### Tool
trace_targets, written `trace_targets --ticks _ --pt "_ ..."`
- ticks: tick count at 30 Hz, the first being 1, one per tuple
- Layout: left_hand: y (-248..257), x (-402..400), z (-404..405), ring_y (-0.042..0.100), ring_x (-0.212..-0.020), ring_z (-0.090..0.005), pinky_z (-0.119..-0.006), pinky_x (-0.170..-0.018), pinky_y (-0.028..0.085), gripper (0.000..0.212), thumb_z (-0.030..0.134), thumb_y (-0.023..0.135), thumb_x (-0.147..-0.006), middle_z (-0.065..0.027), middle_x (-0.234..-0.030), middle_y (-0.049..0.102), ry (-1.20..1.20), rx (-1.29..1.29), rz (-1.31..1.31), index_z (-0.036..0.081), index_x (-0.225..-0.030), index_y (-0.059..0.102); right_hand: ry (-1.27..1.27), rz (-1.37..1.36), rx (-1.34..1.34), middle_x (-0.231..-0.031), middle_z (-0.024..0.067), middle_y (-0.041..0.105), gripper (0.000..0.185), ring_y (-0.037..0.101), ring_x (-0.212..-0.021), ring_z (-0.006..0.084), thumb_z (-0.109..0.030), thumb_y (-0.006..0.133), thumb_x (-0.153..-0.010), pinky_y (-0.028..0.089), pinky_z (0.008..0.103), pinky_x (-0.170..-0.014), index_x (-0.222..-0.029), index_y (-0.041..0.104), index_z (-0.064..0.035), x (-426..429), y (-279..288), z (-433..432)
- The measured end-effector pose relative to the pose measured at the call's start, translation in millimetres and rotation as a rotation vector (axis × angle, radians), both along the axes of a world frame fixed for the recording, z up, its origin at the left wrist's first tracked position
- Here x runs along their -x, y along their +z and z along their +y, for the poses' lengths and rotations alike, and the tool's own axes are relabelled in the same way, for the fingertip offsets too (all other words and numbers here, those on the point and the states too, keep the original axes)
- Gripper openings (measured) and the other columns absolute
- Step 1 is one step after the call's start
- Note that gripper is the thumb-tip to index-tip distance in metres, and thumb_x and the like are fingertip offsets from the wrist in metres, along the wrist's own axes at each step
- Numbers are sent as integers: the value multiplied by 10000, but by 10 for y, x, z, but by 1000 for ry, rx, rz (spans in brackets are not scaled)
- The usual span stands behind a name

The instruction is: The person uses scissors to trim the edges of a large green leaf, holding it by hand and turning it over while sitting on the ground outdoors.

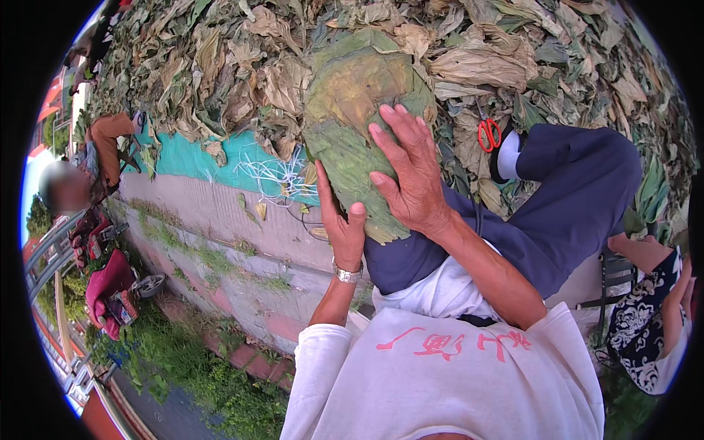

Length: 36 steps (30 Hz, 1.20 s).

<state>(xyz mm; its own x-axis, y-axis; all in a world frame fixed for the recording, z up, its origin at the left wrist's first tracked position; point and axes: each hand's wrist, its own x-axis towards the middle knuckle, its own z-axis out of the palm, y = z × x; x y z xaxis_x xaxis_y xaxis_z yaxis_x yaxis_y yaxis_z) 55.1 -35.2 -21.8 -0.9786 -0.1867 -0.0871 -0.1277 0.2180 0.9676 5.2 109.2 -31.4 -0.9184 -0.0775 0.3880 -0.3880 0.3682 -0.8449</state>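
A stack of large, flat dried leaves [352, 159], green with a yellow-brown patch, lies over my thigh and reaches towards the leaf heap. My left hand [342, 220], with a metal watch at the wrist, grips the stack's left edge, its thumb raised beside it. Spread flat on top of the leaves is my right hand [410, 165], fingers apart and pointing up and left. How many leaves are in the stack cannot be told. Red-handled scissors [488, 135] rest on the heap to the right, near my shoe, their blades partly among leaves.
A broad heap of dried leaves [236, 71] spreads ahead. White strings [275, 170] lie tangled on a green sheet [192, 159] at left. One person [104, 148] sits at far left, another [654, 313] at far right. A magenta-covered scooter [110, 286] stands lower left.
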Motion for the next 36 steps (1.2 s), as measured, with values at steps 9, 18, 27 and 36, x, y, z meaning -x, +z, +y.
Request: trace_targets --ticks 9,18,27,36 --pt "1061 -30 482 200 -1424 -469 -572 -1132 190 723 372 673 -880 -245 -1550 231 -209 616 408 10 -1440 393 -57 1 -59 -1509 101 362 582 335 -1400 312 -205 613 -887 230 492 -1145 -1434 429 -133 -20 0 -63" --pt "151 195 537 257 -1422 -409 -481 -1133 231 706 526 306 -1016 -261 -1541 238 -14 776 295 -31 -1444 366 -31 3 111 -1492 135 385 512 342 -1397 327 -279 491 -961 226 496 -1145 -1412 433 -44 -17 -73 -14" --pt "125 286 577 236 -1427 -413 -496 -1127 241 749 528 514 -940 -247 -1558 197 -63 816 259 64 -1495 318 87 48 49 -1491 123 397 497 350 -1397 312 -385 436 -988 215 496 -1152 -1389 481 -94 76 -310 271" --pt "175 337 550 222 -1424 -438 -517 -1129 231 954 413 776 -761 -266 -1554 175 -63 852 154 74 -1506 287 -579 -544 -73 -1193 222 570 427 533 -1118 386 -151 601 -880 415 431 -974 -1272 521 0 261 -1925 1438"
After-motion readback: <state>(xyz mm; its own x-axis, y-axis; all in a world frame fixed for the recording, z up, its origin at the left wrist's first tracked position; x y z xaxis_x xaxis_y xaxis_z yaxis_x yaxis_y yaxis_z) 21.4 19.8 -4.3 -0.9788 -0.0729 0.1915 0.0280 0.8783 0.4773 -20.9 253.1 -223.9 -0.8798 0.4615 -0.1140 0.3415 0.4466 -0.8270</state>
